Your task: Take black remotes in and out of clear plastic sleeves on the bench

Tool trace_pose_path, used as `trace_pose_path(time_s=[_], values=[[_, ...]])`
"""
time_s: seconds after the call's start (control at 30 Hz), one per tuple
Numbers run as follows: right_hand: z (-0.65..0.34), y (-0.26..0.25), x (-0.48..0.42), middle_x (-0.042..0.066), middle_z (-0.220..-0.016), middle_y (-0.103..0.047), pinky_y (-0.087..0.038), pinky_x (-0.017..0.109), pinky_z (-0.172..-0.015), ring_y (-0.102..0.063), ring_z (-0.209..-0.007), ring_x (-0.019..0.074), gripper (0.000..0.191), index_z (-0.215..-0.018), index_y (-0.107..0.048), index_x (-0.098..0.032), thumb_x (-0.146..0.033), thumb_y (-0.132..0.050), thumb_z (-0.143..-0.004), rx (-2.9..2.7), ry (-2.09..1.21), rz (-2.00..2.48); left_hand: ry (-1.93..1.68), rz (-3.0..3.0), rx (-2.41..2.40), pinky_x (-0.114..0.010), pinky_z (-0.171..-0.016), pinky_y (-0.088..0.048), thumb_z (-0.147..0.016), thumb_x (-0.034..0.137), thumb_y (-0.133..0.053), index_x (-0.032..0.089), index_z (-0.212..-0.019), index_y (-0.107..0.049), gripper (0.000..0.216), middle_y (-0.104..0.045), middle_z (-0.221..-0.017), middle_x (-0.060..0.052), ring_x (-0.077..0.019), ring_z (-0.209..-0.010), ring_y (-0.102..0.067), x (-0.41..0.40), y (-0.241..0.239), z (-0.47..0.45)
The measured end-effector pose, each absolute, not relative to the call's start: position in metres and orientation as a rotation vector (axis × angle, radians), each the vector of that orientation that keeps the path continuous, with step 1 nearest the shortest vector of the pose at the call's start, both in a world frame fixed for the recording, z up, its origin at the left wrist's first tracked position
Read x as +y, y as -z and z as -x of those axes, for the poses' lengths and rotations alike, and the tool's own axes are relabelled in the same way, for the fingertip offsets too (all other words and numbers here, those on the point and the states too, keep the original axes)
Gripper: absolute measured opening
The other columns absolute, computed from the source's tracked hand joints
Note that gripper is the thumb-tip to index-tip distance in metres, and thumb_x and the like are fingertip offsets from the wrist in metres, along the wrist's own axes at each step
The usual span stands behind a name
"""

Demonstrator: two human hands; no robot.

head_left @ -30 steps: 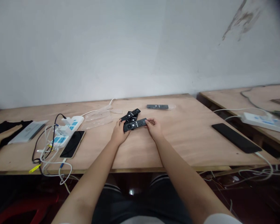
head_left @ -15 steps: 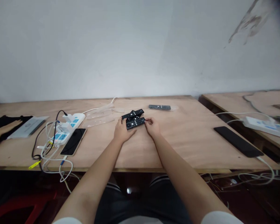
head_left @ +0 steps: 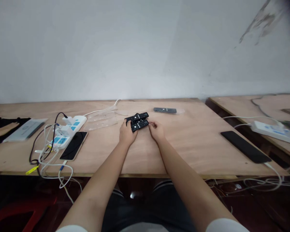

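Step in hand, my read: handling and aligning a small stack of remotes, two-handed. Stack sits mid-table on the pale wood tabletop (head_left: 188,141), straight ahead of the wearer.

Left hand (head_left: 127,132): gripping the left end of the slim black plastic remote with pale buttons (head_left: 140,124), nearest the wearer, fingers curled over toward the pile. Right hand (head_left: 157,130): fingertips bunched at that remote's right end, look to be touching; can't tell if it's a real pinch.

Behind it, roughly parallel, lies a second black button remote (head_left: 141,115), its left end close to the left fingers; can't tell if they touch it. A dark corner of what looks like a third black remote (head_left: 136,114) pokes out behind, mostly hidden.

Apart from the stack, farther back and to the right: a dark remote in a clear plastic sleeve (head_left: 164,110). Left of the stack, crumpled clear plastic film (head_left: 101,122) lies flat. Beyond that, a white power strip with blue sockets (head_left: 79,121) and a black-screened phone (head_left: 73,146) beside it.

Next move, judging from this: needs a definite hold at the right end, left hand steadying, and light pressure. Overlapping remotes could slide on each other if pushed unevenly.
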State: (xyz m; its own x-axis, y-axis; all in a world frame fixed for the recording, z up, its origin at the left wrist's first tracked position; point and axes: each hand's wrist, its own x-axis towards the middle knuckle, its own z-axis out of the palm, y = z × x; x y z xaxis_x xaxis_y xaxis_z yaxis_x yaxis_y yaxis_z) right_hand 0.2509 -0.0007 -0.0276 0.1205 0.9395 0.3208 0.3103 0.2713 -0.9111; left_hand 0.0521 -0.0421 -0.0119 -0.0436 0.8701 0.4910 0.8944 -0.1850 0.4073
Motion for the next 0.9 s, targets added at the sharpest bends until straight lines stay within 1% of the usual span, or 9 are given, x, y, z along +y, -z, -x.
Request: trace_pose_path(time_s=[0.07,0.2,0.27,0.37,0.57,0.7,0.77,0.9], values=[[-0.250,0.025,-0.003,0.008,-0.102,-0.077,-0.057,0.041,-0.092,-0.072,-0.089,0.0228,0.024,-0.100,-0.072,-0.020,-0.031,-0.058,-0.084,-1.435,-0.703,1.263,1.082,2.158,-1.950,-0.053,-0.114,-0.042,-0.083,0.037,-0.071,0.012,-0.136,-0.055,0.061,-0.048,-0.149,-0.024,-0.0394,-0.137,-0.049,-0.042,0.012,-0.049],[-0.248,0.025,-0.005,0.010,-0.104,-0.076,-0.057,0.040,-0.088,-0.070,-0.088,0.0223,0.028,-0.104,-0.071,-0.019,-0.033,-0.058,-0.085,-1.436,-0.690,1.297,1.142,2.119,-1.936,-0.054,-0.116,-0.040,-0.084,0.022,-0.067,0.015,-0.130,-0.060,0.048,-0.054,-0.143,-0.021,-0.0375,-0.134,-0.051,-0.040,0.015,-0.042],[-0.248,0.025,-0.006,0.010,-0.104,-0.076,-0.057,0.040,-0.088,-0.070,-0.087,0.0216,0.029,-0.104,-0.071,-0.018,-0.034,-0.057,-0.085,-1.431,-0.689,1.306,1.173,2.084,-1.958,-0.053,-0.115,-0.041,-0.083,0.016,-0.063,0.016,-0.128,-0.061,0.045,-0.054,-0.141,-0.020,-0.0365,-0.133,-0.052,-0.038,0.016,-0.038],[-0.248,0.025,-0.007,0.009,-0.099,-0.076,-0.056,0.039,-0.087,-0.069,-0.084,0.0212,0.029,-0.102,-0.071,-0.018,-0.035,-0.056,-0.084,-1.437,-0.678,1.325,1.198,2.066,-1.985,-0.051,-0.114,-0.044,-0.082,0.012,-0.060,0.016,-0.126,-0.063,0.044,-0.054,-0.140,-0.020,-0.0358,-0.132,-0.053,-0.033,0.017,-0.033],[-0.247,0.024,-0.007,0.008,-0.093,-0.075,-0.056,0.037,-0.084,-0.068,-0.081,0.0210,0.027,-0.099,-0.071,-0.019,-0.036,-0.055,-0.083,-1.445,-0.652,1.344,1.140,2.100,-2.040,-0.052,-0.118,-0.039,-0.084,0.015,-0.059,0.012,-0.128,-0.061,0.044,-0.049,-0.145,-0.022,-0.0369,-0.138,-0.047,-0.021,0.016,-0.027],[-0.247,0.024,-0.006,0.007,-0.091,-0.074,-0.057,0.038,-0.084,-0.068,-0.079,0.0207,0.027,-0.096,-0.071,-0.020,-0.035,-0.055,-0.081,-1.437,-0.655,1.369,1.100,2.085,-2.101,-0.054,-0.122,-0.032,-0.084,0.017,-0.060,0.007,-0.137,-0.054,0.054,-0.041,-0.152,-0.026,-0.0399,-0.147,-0.035,-0.016,0.016,-0.025],[-0.248,0.025,-0.006,0.006,-0.090,-0.074,-0.057,0.038,-0.083,-0.068,-0.078,0.0205,0.026,-0.096,-0.071,-0.020,-0.034,-0.055,-0.081,-1.444,-0.656,1.369,1.102,2.081,-2.120,-0.055,-0.123,-0.030,-0.083,0.018,-0.061,0.005,-0.140,-0.050,0.059,-0.037,-0.155,-0.027,-0.0411,-0.150,-0.030,-0.017,0.017,-0.025],[-0.248,0.027,-0.003,0.006,-0.086,-0.073,-0.057,0.038,-0.081,-0.068,-0.077,0.0211,0.027,-0.098,-0.070,-0.019,-0.035,-0.057,-0.081,-1.452,-0.640,1.367,1.146,2.109,-2.082,-0.054,-0.122,-0.033,-0.081,0.024,-0.065,0.010,-0.141,-0.050,0.064,-0.040,-0.154,-0.023,-0.0398,-0.148,-0.034,-0.020,0.017,-0.024]])
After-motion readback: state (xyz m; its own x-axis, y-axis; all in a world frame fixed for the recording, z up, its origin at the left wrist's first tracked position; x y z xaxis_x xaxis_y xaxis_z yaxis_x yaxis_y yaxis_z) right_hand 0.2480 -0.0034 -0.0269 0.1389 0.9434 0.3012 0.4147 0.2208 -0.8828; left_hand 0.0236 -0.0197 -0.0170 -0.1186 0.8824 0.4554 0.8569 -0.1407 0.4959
